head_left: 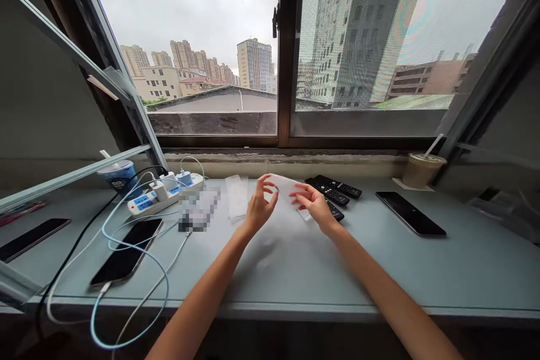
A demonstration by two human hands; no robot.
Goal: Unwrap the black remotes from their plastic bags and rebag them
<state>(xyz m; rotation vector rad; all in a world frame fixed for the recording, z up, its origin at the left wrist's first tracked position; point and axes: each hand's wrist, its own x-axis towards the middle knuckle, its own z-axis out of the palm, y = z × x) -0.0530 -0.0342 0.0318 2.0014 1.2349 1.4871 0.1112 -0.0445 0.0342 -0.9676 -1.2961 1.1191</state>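
Observation:
A thin, frosted plastic bag (283, 184) is held up between my two hands above the middle of the desk. My left hand (259, 209) has its fingers curled at the bag's left edge. On the other side, my right hand (315, 206) pinches the bag with thumb and fingers; part of the grip is hidden behind the film. Just behind and right of that hand lie several black remote controls (332, 191), one partly covered by it. More flat plastic bags (237, 197) lie on the desk to the left of my left hand.
Left on the desk (304, 281) are a white power strip (169, 194) with plugs, looping cables (166, 275), a phone (129, 253), another phone (34, 237) and a blue cup (118, 177). Rightward lie a phone (410, 212) and a drink cup with straw (423, 171). A window stands behind.

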